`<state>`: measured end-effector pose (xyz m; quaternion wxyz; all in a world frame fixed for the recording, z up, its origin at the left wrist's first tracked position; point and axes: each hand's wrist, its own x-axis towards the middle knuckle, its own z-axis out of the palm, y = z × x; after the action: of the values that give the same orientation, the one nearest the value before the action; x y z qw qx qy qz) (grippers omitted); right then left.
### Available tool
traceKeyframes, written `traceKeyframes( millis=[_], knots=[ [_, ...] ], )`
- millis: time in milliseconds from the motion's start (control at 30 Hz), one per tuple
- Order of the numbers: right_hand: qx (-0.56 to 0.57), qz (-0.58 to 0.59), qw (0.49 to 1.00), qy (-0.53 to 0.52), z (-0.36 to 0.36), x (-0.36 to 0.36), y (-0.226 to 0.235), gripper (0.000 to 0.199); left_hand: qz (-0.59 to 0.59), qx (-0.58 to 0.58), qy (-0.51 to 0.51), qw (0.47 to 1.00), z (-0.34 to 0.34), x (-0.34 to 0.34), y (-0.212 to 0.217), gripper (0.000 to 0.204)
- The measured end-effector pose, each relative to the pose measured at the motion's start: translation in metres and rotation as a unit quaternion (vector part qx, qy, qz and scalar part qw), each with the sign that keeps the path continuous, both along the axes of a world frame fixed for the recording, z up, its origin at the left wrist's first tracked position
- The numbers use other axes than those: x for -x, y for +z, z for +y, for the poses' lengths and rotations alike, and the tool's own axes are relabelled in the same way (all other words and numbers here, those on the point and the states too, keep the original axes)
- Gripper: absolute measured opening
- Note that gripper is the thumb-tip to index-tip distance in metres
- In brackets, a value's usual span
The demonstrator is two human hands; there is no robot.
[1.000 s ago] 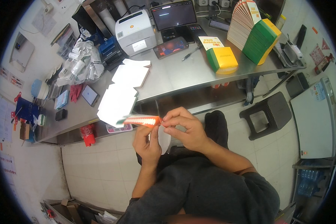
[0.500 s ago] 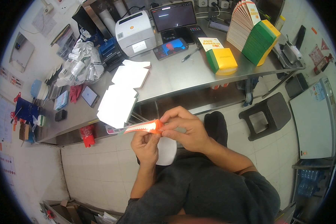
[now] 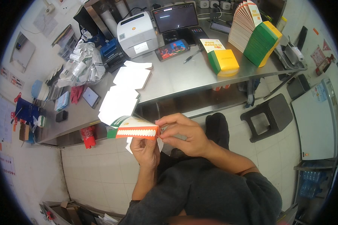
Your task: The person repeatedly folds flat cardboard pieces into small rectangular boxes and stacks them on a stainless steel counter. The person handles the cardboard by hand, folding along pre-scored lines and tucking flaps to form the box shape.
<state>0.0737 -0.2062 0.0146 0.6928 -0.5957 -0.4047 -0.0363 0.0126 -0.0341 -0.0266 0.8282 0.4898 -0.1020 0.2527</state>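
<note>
Head view: paperboard carton point(image 3: 135, 133) held between both hands, long axis running roughly sideways, right end at the fingertips, rest reaching left past the left hand. Left hand point(image 3: 145, 152) grips it from below; right hand point(image 3: 186, 135) pinches its right end, so nearer that end. Thin folded card, orange side with white scalloped band, green far end. Ahead-left of hands: flat white card blanks point(image 3: 120, 98), angular cut edges, on smooth metal worktop point(image 3: 176, 79).

The carton point(image 3: 136, 132) is before the table point(image 3: 172, 77), on which the printer point(image 3: 136, 32) stands left of the phone point(image 3: 172, 50).
</note>
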Motion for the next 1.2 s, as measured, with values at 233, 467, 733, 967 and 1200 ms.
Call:
traceKeyframes(
  millis=[233,467,733,967,1200],
  knots=[
    [0.005,-0.035,0.996,-0.081,0.008,-0.001,-0.004,0.017,-0.005,-0.071,0.041,0.997,-0.008,-0.004,-0.002,0.017],
    [-0.005,-0.031,0.996,-0.081,0.001,-0.005,-0.016,0.044,0.020,-0.096,0.013,0.995,-0.010,0.006,0.001,0.027],
    [-0.172,0.227,0.957,-0.055,-0.033,-0.024,-0.021,0.025,-0.029,-0.486,0.084,0.869,-0.004,0.022,0.034,0.024],
    [-0.208,0.282,0.933,-0.076,-0.048,-0.038,-0.021,0.042,-0.103,-0.596,0.071,0.793,-0.001,0.003,0.040,0.027],
    [0.045,0.377,0.924,-0.047,-0.041,-0.040,-0.023,0.048,-0.043,-0.591,0.224,0.774,0.021,0.001,0.010,0.028]
  ],
)
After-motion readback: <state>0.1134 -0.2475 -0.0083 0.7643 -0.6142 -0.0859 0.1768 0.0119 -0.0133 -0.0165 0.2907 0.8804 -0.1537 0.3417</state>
